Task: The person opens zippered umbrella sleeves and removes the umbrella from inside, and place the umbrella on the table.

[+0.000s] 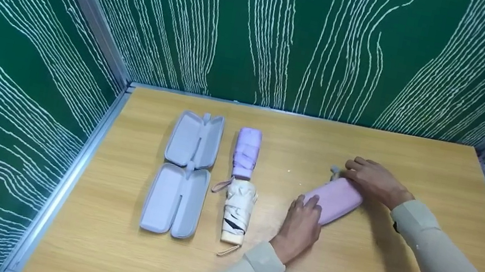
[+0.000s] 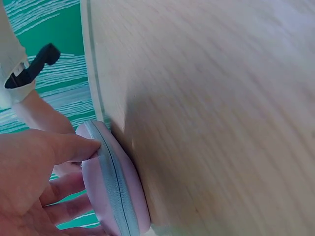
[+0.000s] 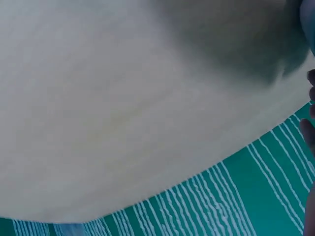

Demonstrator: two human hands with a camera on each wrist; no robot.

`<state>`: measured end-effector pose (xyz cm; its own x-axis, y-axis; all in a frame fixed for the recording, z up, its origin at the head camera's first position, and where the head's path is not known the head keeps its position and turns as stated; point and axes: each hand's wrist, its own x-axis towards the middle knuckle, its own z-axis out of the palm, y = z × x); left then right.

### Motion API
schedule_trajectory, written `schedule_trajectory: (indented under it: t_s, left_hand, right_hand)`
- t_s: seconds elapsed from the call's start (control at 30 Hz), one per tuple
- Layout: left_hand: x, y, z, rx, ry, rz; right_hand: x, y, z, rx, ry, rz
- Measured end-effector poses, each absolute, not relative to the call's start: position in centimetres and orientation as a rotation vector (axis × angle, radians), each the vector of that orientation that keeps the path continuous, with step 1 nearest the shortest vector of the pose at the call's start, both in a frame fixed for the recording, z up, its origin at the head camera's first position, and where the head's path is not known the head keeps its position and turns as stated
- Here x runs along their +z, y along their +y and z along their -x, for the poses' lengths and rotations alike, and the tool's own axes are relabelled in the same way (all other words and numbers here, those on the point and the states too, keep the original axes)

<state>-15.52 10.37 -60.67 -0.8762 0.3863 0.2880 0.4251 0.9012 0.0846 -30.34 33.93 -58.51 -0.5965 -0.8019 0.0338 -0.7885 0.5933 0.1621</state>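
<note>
A pink zip case [image 1: 333, 199] lies slantwise on the right half of the table, its grey zipper [image 2: 115, 184] closed along the visible side. My left hand [image 1: 301, 227] grips its near end, the thumb [image 2: 81, 148] on the zipper edge and the fingers round the other side. At the far end my right hand [image 1: 377, 180] holds the case with bent fingers, partly hidden in the right wrist view. A small grey loop [image 1: 335, 170] sticks out beside that end.
Two grey-lilac cases [image 1: 174, 199] lie spread open on the left. Beside them are a purple folded umbrella [image 1: 247, 152] and a cream folded umbrella [image 1: 238, 205], both with wrist straps. Green walls with white lines edge the wooden table [image 1: 104, 241].
</note>
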Motion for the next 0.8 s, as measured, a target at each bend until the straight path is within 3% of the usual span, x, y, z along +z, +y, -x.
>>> schedule_trajectory:
  t_s: [0.8]
  left_hand:
    - [-60.8, 10.3, 15.4, -0.192, -2.788, 0.573]
  right_hand:
    - [-60.2, 36.3, 26.9, -0.006, -2.783, -1.065]
